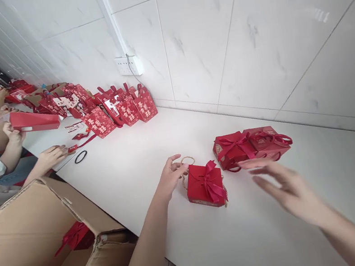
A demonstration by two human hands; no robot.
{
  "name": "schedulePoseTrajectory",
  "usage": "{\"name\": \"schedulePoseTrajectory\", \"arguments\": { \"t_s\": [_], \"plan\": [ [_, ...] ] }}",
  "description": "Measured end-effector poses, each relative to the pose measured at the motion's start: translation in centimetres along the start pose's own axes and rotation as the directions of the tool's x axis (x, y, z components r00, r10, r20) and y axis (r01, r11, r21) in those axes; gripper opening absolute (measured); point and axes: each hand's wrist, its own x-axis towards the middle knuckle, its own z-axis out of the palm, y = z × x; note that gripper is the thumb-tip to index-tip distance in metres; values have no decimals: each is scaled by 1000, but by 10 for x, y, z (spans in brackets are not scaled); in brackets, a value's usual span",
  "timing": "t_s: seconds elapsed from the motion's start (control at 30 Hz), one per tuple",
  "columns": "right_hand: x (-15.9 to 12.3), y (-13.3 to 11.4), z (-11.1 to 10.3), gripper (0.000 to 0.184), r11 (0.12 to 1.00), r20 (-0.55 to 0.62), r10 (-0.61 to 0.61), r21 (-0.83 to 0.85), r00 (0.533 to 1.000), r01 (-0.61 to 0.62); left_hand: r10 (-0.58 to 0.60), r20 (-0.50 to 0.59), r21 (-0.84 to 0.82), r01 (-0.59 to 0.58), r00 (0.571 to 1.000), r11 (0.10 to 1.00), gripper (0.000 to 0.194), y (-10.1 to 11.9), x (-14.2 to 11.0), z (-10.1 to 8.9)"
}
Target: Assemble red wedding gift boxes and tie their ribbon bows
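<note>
A small red gift box (197,185) with a ribbon bow and a twisted gold cord handle sits on the white table (269,222). My left hand (169,181) is at the box's left side, fingers apart, the thumb close to its top edge beside the cord loop. Whether a fingertip touches the cord, I cannot tell. To the right, my right hand (281,183) hovers open with nothing in it, slightly blurred. Just beyond it, a red box with a bow (233,148) and another red box (266,142) stand side by side.
At the lower left is an open cardboard box (21,243), a red bowed box (79,236) inside. Patterned red gift bags (127,109) line the wall. Other people's hands (50,159) work at the left near a black ring (81,157). A socket (129,66) is on the tiled wall.
</note>
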Motion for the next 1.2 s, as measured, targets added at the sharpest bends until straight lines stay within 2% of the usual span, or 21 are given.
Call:
{"name": "schedulePoseTrajectory", "arguments": {
  "t_s": [0.07,0.13,0.23,0.33,0.4,0.5,0.57,0.63,0.67,0.73,0.8,0.83,0.9,0.97,1.0,1.07,1.2],
  "plan": [
    [-2,10,19,43,995,217,84,37,973,-94,14,16,-117,-12,1000,993,43,2,-7,-3],
    [-1,19,39,52,982,343,139,70,929,-173,30,7,-250,-27,1000,968,38,4,-15,-8],
    [2,27,58,37,964,377,183,111,908,-241,47,-32,-482,-57,998,874,36,9,-27,-20],
    [5,34,58,17,924,378,308,99,873,-369,44,-66,-613,-75,997,786,33,11,-40,-33],
    [5,36,50,15,881,385,382,124,840,-457,-4,-53,-575,-27,999,818,34,9,-48,-41],
    [6,34,33,20,746,440,435,312,786,-588,-155,36,-344,158,987,926,37,1,-57,-46],
    [6,30,22,20,614,540,414,429,733,-663,-253,76,-136,261,964,956,35,-6,-60,-45],
    [5,26,14,17,512,652,344,473,676,-717,-293,86,-1,295,952,956,36,-11,-62,-44],
    [4,24,12,15,478,685,301,494,663,-727,-289,89,8,290,953,957,39,-13,-62,-44],
    [0,22,9,12,411,687,224,577,691,-706,-247,108,-119,259,963,959,43,-14,-63,-46],
    [-2,19,8,12,311,616,198,699,763,-644,-183,141,-401,225,973,888,42,-12,-64,-50],
    [-3,17,7,14,243,569,211,758,795,-606,-148,158,-555,212,976,805,40,-11,-65,-52],
    [-4,12,5,22,82,487,291,845,823,-529,-84,179,-791,194,980,580,35,-9,-66,-56],
    [-3,6,0,30,-45,435,395,889,809,-456,-45,185,-899,188,982,395,31,-8,-67,-58],
    [-3,3,-2,33,-80,422,439,898,793,-433,-39,186,-921,188,982,342,31,-7,-67,-58],
    [-3,-2,-8,36,-98,402,511,905,760,-413,-47,194,-934,199,980,298,31,-8,-67,-57],
    [-4,-3,-19,37,-77,381,607,902,697,-426,-89,212,-926,229,973,301,31,-11,-66,-54]
  ]
}}
